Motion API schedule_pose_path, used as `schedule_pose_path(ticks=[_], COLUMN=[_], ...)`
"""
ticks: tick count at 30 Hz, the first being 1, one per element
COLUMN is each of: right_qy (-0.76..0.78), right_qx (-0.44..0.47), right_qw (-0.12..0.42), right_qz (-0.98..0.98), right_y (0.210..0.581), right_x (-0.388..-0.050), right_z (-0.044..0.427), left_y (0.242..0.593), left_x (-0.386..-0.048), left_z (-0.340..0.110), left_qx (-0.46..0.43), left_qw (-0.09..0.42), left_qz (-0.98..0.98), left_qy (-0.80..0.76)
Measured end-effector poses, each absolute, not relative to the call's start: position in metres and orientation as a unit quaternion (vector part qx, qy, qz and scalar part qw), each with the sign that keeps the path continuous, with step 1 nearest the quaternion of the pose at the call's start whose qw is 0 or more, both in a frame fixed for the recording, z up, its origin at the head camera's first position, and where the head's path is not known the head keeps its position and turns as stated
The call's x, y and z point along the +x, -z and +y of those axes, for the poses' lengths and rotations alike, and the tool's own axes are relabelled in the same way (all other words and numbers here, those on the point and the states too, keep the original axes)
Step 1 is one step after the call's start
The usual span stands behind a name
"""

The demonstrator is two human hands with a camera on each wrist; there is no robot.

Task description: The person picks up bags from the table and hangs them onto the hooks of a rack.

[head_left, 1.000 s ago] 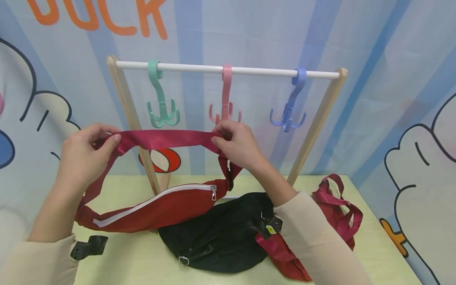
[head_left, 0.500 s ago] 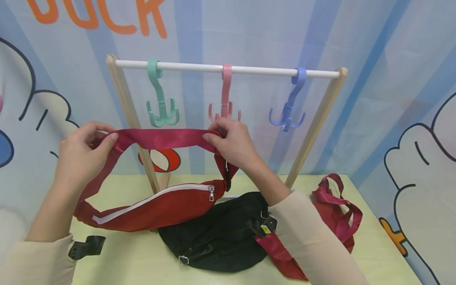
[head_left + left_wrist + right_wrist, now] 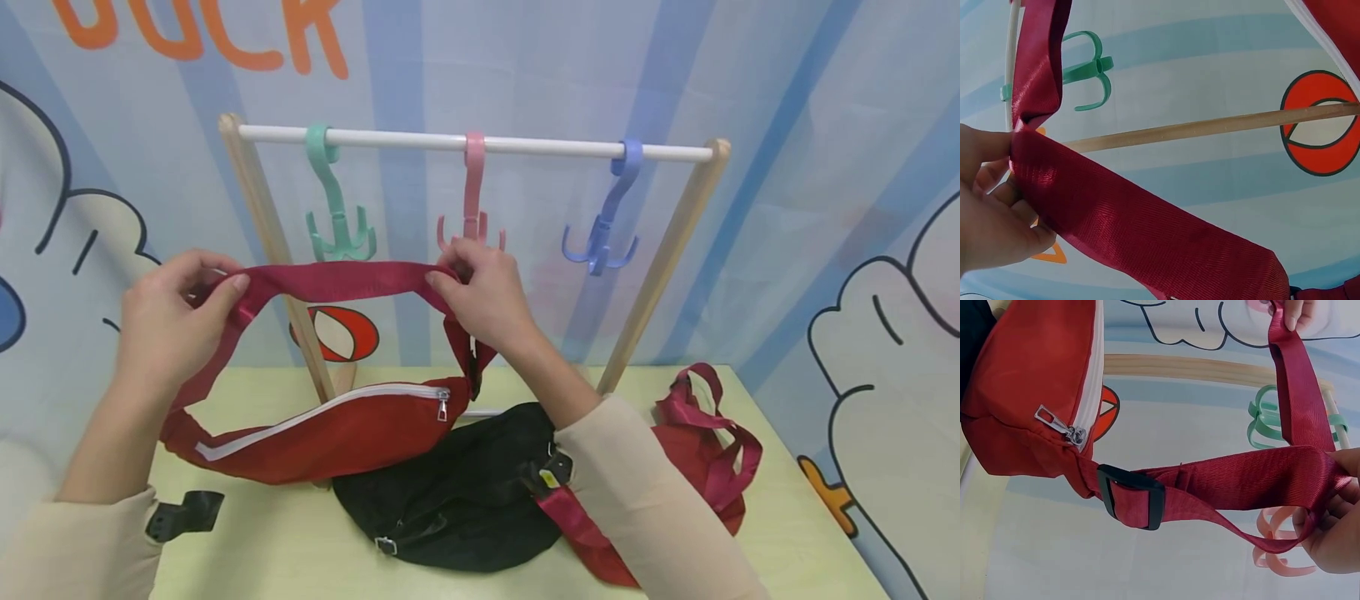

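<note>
A red waist bag (image 3: 330, 437) with a white zipper hangs from its dark red strap (image 3: 337, 281) in front of the rack. My left hand (image 3: 168, 321) pinches the strap at its left end between thumb and fingers. At the other end my right hand (image 3: 487, 296) grips it, just below the pink hook (image 3: 472, 187). Between the hands the strap runs nearly level, below the green hook (image 3: 339, 229). In the right wrist view a black buckle (image 3: 1130, 495) joins the strap near the bag's silver zipper pull (image 3: 1054, 420).
A white rod (image 3: 555, 146) on wooden posts (image 3: 663, 267) carries the hooks, with a blue hook (image 3: 602, 242) at right. On the pale table (image 3: 262, 542) lie a black waist bag (image 3: 457, 500) and another red bag (image 3: 708, 454), partly behind the right sleeve (image 3: 652, 500).
The strap between the hands has risen slightly and now overlaps the bottom of the green hook. The right hand has shifted a little left and up. Both hands keep their hold.
</note>
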State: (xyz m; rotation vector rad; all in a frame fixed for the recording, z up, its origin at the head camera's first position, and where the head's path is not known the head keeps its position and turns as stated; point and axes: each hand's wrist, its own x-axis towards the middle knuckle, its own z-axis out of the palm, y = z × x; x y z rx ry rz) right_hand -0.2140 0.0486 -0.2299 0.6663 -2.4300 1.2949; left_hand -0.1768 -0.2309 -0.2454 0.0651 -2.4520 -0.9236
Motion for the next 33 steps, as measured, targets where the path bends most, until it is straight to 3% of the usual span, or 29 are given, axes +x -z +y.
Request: schedule_pose_path(ticks=[15, 25, 33], right_qy=[-0.466, -0.476, -0.482], right_qx=[0.205, 0.175, 0.161], right_qw=[0.198, 0.218, 0.217], right_qz=[-0.837, -0.834, -0.833], right_y=[0.217, 0.206, 0.202], right_x=[-0.216, -0.219, -0.223], right_z=[0.040, 0.033, 0.028], left_y=[0.227, 0.215, 0.241], left_x=[-0.173, -0.169, -0.207], left_z=[-0.212, -0.205, -0.237], left_qx=[0.064, 0.080, 0.078], left_qw=[0.295, 0.285, 0.303], left_qz=[-0.879, -0.881, -0.864], left_qy=[0.369, 0.369, 0.395])
